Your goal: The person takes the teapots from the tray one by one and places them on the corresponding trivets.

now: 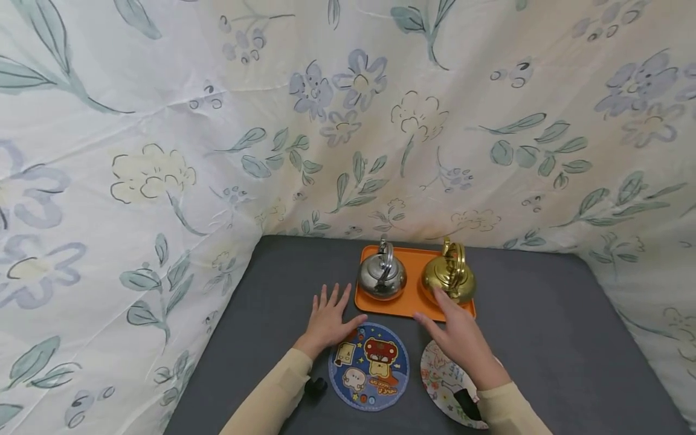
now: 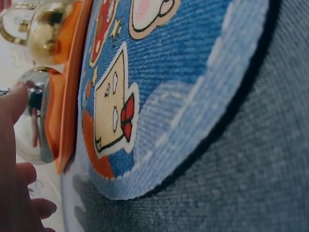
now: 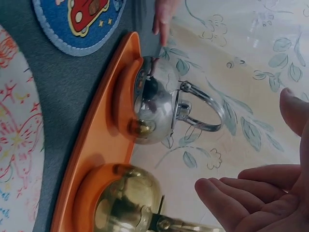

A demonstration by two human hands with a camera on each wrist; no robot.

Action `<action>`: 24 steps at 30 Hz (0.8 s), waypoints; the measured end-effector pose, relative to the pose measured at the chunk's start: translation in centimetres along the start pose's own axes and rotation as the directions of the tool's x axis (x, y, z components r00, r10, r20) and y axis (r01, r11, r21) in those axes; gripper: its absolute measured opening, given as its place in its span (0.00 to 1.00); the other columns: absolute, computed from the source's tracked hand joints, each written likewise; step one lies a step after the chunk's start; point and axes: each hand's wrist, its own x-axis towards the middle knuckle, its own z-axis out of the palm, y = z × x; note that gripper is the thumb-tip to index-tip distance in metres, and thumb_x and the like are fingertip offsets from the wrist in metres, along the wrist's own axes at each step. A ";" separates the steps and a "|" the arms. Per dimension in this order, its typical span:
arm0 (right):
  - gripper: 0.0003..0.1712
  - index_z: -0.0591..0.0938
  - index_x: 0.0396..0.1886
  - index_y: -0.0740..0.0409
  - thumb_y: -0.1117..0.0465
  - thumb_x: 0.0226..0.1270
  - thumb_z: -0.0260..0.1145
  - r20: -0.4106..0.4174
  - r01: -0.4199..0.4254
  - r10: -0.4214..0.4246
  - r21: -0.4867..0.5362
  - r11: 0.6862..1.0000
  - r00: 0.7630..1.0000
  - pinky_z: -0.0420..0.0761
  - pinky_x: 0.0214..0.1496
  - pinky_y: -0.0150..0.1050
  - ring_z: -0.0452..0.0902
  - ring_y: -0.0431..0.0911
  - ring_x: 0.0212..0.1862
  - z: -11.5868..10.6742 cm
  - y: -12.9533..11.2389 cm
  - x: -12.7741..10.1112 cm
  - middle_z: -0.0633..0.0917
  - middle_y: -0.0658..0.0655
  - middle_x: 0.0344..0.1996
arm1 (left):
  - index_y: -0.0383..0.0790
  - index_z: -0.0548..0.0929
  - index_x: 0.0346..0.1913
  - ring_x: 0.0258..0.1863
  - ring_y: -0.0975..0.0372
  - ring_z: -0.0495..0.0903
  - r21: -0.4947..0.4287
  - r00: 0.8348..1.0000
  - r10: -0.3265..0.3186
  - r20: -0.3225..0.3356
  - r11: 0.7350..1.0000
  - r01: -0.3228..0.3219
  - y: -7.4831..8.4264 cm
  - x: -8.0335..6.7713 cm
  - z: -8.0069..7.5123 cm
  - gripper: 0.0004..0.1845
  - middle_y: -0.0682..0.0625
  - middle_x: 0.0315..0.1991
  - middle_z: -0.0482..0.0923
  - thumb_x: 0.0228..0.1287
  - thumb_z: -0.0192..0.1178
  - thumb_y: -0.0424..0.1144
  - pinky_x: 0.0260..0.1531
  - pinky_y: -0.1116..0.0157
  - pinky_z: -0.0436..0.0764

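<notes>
An orange tray [image 1: 414, 305] on the grey table carries a silver kettle [image 1: 382, 275] on the left and a gold kettle [image 1: 449, 275] on the right. My left hand [image 1: 328, 320] lies flat on the table, fingers spread, its thumb touching the top edge of a round blue cartoon mat [image 1: 371, 367]. My right hand [image 1: 454, 335] hovers open over the tray's front edge, fingers close to the gold kettle [image 3: 126, 200]. The right wrist view shows the silver kettle [image 3: 157, 99] on the tray [image 3: 99, 145]. The blue mat [image 2: 164, 87] fills the left wrist view.
A white patterned round mat [image 1: 443, 377] lies partly under my right forearm. Floral fabric [image 1: 217, 121] walls in the table at the back and both sides. Grey tabletop [image 1: 554, 326] stretches to the right of the tray.
</notes>
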 end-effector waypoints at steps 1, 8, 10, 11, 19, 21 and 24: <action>0.48 0.63 0.76 0.69 0.39 0.72 0.63 -0.007 0.004 -0.004 0.003 1.000 1.000 0.72 0.65 0.64 0.69 0.67 0.69 0.0 -0.1 0.1 0.68 0.71 0.72 | 0.55 0.47 0.83 0.80 0.39 0.37 0.009 1.000 -0.002 0.005 1.000 0.002 0.0 0.1 0.1 0.53 0.41 0.82 0.45 0.63 0.44 0.80 0.75 0.37 0.42; 0.47 0.66 0.74 0.70 0.38 0.73 0.62 -0.047 -0.012 0.013 0.026 1.000 0.999 0.72 0.66 0.63 0.69 0.66 0.69 0.6 -1.2 1.4 0.70 0.72 0.70 | 0.60 0.54 0.81 0.80 0.38 0.41 0.077 0.997 -0.058 -0.041 0.995 0.061 -0.3 0.6 0.2 0.49 0.42 0.81 0.51 0.62 0.42 0.81 0.74 0.35 0.42; 0.46 0.66 0.74 0.70 0.38 0.73 0.61 -0.050 -0.022 0.024 0.031 0.999 0.998 0.72 0.66 0.62 0.70 0.66 0.69 0.8 -1.4 1.6 0.71 0.72 0.70 | 0.61 0.56 0.81 0.80 0.38 0.42 0.085 0.997 -0.059 -0.047 0.994 0.063 -0.3 0.8 0.3 0.48 0.43 0.81 0.52 0.62 0.42 0.81 0.74 0.34 0.42; 0.46 0.66 0.74 0.70 0.38 0.73 0.61 -0.049 -0.028 0.030 0.031 0.999 0.998 0.73 0.66 0.62 0.70 0.66 0.69 0.9 -1.4 1.7 0.71 0.72 0.70 | 0.60 0.56 0.81 0.80 0.38 0.42 0.091 0.997 -0.055 -0.045 0.994 0.059 -0.3 0.9 0.3 0.48 0.43 0.81 0.52 0.63 0.41 0.81 0.74 0.34 0.42; 0.46 0.67 0.74 0.70 0.38 0.74 0.60 -0.040 -0.067 0.068 0.032 0.997 0.997 0.72 0.67 0.61 0.70 0.65 0.69 1.0 -1.8 1.7 0.71 0.71 0.70 | 0.61 0.59 0.80 0.80 0.38 0.43 0.125 0.998 -0.052 -0.025 0.991 0.055 0.5 1.5 0.5 0.45 0.47 0.81 0.52 0.65 0.43 0.78 0.74 0.34 0.43; 0.45 0.67 0.74 0.70 0.38 0.74 0.60 -0.044 -0.072 0.074 0.034 0.997 0.996 0.72 0.67 0.61 0.70 0.65 0.69 1.0 -1.9 1.7 0.72 0.71 0.69 | 0.61 0.59 0.80 0.80 0.37 0.43 0.128 0.998 -0.059 -0.023 0.990 0.061 0.7 1.5 0.5 0.44 0.47 0.81 0.53 0.66 0.43 0.77 0.74 0.34 0.43; 0.45 0.68 0.73 0.69 0.38 0.73 0.60 -0.049 -0.081 0.084 0.044 0.996 0.995 0.72 0.67 0.60 0.70 0.64 0.69 1.0 -2.0 1.9 0.73 0.71 0.69 | 0.62 0.59 0.80 0.79 0.37 0.44 0.132 0.998 -0.068 -0.015 0.989 0.070 0.9 1.6 0.6 0.43 0.47 0.81 0.53 0.66 0.44 0.77 0.74 0.35 0.44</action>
